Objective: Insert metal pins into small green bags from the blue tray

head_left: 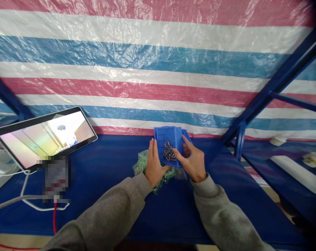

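Observation:
A blue plastic bin [160,136] is tilted toward me between my two hands, with several small dark metal screws or pins [169,152] gathered at its lower end. My left hand [154,165] grips its left side, fingers along the wall and thumb beneath. On the right side, my right hand [193,158] holds it with the thumb at the near edge by the metal pieces. Another blue bin part [185,134] shows behind the right fingers; whether it is separate I cannot tell. Green circuit boards in clear plastic [140,164] lie under the bin, partly covered by my left hand.
On the left a tablet [48,136] leans at an angle, with a blurred-out object [55,177] and white and red cables [54,216] before it. Blue metal posts [240,141] flank the blue table [105,164]. A striped plastic sheet [147,59] hangs behind.

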A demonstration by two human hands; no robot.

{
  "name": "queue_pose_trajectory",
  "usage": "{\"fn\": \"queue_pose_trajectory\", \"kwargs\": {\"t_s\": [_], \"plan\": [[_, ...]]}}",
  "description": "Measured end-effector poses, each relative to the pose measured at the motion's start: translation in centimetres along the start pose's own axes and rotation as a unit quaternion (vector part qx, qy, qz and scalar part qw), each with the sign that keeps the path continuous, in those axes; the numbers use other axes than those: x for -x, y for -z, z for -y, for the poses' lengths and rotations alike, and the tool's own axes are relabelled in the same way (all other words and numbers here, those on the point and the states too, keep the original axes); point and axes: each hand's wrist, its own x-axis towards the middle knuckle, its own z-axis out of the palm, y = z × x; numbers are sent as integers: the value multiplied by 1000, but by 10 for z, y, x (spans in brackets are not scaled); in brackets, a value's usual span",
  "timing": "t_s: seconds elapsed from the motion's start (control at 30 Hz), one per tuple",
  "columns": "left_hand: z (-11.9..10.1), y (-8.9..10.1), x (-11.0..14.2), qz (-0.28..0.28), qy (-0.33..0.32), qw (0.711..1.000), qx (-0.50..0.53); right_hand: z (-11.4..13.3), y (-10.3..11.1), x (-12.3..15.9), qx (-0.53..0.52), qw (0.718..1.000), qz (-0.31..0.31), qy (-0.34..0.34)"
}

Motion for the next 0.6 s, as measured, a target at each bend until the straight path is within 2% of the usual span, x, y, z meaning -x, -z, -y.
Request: {"fn": "queue_pose_trajectory", "kwargs": {"t_s": [0.1,0.27,0.6], "plan": [[7,-6,0,-4,7,1000,19,4,-1,5,41,998,-24,45],[7,-9,0,-7,9,1000,27,5,-3,9,70,991,-50,100],[4,-8,-1,11,4,999,32,2,-2,11,111,982,-52,141]]}}
